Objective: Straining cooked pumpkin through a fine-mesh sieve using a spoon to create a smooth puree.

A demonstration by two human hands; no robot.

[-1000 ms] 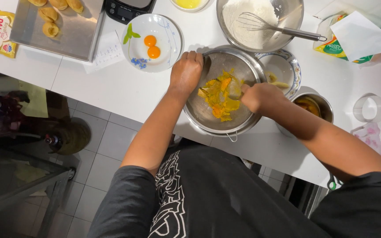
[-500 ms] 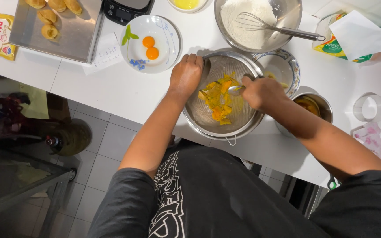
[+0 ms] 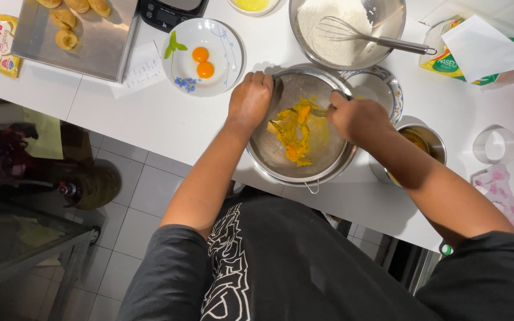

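on the white counter [image 3: 168, 119], seen from above, a metal sieve [image 3: 281, 156] sits over a metal bowl whose rim just peeks out underneath, so the bowl itself is almost wholly hidden. beyond it, a bigger steel bowl of flour [image 3: 334, 35] holds a whisk [image 3: 358, 34], its top edge cut off by the frame. a baking tray [image 3: 84, 38] with small golden pastries runs off the upper left, and a black scale [image 3: 171, 12] next to it is cut off too. a white plate [image 3: 221, 41] with two egg yolks stands just left of the sieve; a patterned bowl [image 3: 379, 89] is partly covered by the sieve's rim and the right hand. a small metal pot [image 3: 426, 139] lies half under the right forearm.

the left hand [image 3: 250, 100] is clamped over the sieve's left rim, fingers curled over the edge. the right hand [image 3: 358, 117] is closed around the handle of a spoon [image 3: 322, 110], of which only a short bit shows; its bowl end is hard to make out in the orange mash [image 3: 292, 132] spread across the mesh.

compared with half a second ago, the right hand has slid slightly lower and further into the sieve, and the mash looks gathered more toward the middle. the left hand has kept its grip in the same spot.
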